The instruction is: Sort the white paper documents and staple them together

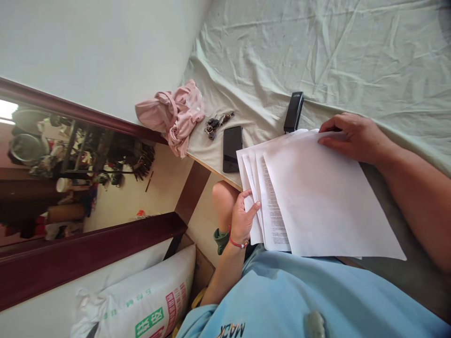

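A fanned stack of paper sheets [331,202] lies over the table's near edge and my lap. The top sheet shows a blank side, while a sheet under it [273,211] bears printed text. My left hand [244,215] grips the left edges of the lower sheets between thumb and fingers. At the far edge of the top sheet, my right hand [352,136] pinches the paper between thumb and bent fingers. Just beyond the stack stands a black stapler [293,111], close to the sheets' far edge.
A black phone [232,149], a bunch of keys [214,126] and a crumpled pink cloth [176,115] lie left on the pale tablecloth [352,61]. A dark red framed mirror [105,188] leans at left. Below it sits a white printed sack [148,300].
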{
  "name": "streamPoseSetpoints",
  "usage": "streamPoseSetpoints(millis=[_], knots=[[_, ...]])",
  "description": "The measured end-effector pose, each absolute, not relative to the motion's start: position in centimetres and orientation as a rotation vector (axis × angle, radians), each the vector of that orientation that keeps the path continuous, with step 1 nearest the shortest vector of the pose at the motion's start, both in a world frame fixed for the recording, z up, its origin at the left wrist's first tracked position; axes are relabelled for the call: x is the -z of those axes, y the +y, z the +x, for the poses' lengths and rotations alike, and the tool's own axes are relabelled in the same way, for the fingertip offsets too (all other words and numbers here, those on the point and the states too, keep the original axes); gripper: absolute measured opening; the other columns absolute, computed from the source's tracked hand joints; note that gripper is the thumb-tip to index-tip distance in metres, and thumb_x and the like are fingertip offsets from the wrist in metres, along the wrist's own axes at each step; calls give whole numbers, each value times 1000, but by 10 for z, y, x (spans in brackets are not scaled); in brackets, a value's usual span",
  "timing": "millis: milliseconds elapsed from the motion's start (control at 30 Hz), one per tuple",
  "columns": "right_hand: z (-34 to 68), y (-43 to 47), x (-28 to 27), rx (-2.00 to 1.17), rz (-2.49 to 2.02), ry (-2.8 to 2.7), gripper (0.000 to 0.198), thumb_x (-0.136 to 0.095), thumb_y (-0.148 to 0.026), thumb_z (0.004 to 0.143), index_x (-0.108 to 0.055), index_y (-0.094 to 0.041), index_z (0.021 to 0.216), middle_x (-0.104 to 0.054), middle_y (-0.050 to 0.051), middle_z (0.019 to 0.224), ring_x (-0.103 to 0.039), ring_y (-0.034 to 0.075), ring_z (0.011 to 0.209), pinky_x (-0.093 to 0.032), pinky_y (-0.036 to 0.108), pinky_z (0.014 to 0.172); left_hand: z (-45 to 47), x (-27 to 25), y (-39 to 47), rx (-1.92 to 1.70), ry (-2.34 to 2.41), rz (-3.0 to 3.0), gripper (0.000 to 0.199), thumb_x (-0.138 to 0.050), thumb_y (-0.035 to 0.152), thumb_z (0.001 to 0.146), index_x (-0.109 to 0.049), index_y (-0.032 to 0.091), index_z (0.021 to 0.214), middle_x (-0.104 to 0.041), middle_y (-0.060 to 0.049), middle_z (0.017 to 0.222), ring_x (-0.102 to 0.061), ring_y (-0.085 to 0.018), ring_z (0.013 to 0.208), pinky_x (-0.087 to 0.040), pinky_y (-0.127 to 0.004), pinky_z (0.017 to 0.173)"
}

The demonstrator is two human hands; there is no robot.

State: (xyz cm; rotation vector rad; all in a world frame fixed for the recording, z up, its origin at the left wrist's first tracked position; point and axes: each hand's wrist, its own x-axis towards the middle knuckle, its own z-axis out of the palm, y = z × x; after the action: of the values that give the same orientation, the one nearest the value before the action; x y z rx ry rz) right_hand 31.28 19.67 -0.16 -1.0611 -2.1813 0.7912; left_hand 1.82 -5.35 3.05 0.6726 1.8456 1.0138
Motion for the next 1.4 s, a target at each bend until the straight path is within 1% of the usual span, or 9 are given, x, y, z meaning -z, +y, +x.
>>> streamPoseSetpoints(millis=[67, 200, 333, 533, 833, 967, 1033, 1100, 1400], knots=[[312, 196, -1, -824, -1094, -2152, 35, -66, -47, 83, -71, -23, 109, -71, 7, 96, -65, 24, 87, -49, 37, 76, 17, -29, -54, -1016, 1811, 620, 51, -84, 46, 80, -65, 23, 121, -73, -7, 127, -66, -26, 125, -50, -43, 113], [311, 195, -4, -808, -1025, -2177, 28, -61, -47, 87, -72, -22, 92, -68, 8, 88, -63, 23, 83, -48, 37, 77, 17, -28, -53, -1010, 1778, 567, 44, -86, 51, 76, -68, 19, 100, -77, -5, 104, -71, -23, 102, -54, -39, 101], [313, 193, -2, -862, -1170, -2001, 24, -63, -41, 85, -74, -23, 97, -60, 1, 72, -51, 15, 63, -42, 32, 63, 20, -29, -51, -1100, 1736, 529, 46, -85, 57, 77, -62, 21, 94, -71, 0, 88, -68, -18, 87, -54, -33, 90], [315, 191, 4, -839, -1286, -1871, 25, -66, -39, 81, -74, -25, 99, -52, -2, 61, -43, 13, 55, -34, 28, 53, 22, -28, -51, -1186, 1703, 502, 49, -77, 61, 84, -46, 24, 89, -58, 5, 82, -58, -13, 77, -51, -27, 80], [315, 192, -2, -886, -1244, -1938, 24, -65, -40, 82, -72, -24, 98, -57, -1, 65, -48, 14, 57, -39, 31, 58, 22, -29, -55, -1090, 1897, 839, 45, -61, 66, 96, -49, 23, 87, -47, 4, 77, -43, -12, 69, -42, -24, 68], [314, 193, -6, -838, -941, -2078, 16, -65, -39, 88, -69, -24, 92, -73, 7, 104, -66, 25, 97, -51, 45, 94, 21, -28, -57, -1052, 1947, 944, 41, -61, 64, 97, -53, 24, 90, -51, 5, 73, -46, -12, 67, -42, -24, 66], [314, 194, -6, -804, -880, -2090, 16, -65, -39, 90, -68, -24, 92, -69, 11, 129, -63, 31, 121, -44, 53, 110, 21, -28, -58, -1066, 1960, 967, 42, -64, 65, 94, -56, 24, 89, -57, 4, 75, -52, -12, 69, -45, -24, 69], [315, 195, -5, -839, -884, -2086, 15, -66, -39, 90, -67, -24, 94, -66, 11, 139, -62, 32, 128, -44, 54, 111, 22, -28, -58, -1076, 1970, 998, 44, -68, 66, 91, -58, 24, 87, -62, 3, 77, -56, -13, 71, -48, -25, 71], [316, 194, -9, -1038, -1077, -2085, 25, -66, -46, 86, -71, -23, 96, -72, 4, 89, -67, 21, 80, -51, 37, 76, 23, -30, -60, -1071, 2010, 1136, 44, -73, 64, 87, -61, 22, 82, -67, 2, 74, -60, -13, 67, -50, -25, 68]])
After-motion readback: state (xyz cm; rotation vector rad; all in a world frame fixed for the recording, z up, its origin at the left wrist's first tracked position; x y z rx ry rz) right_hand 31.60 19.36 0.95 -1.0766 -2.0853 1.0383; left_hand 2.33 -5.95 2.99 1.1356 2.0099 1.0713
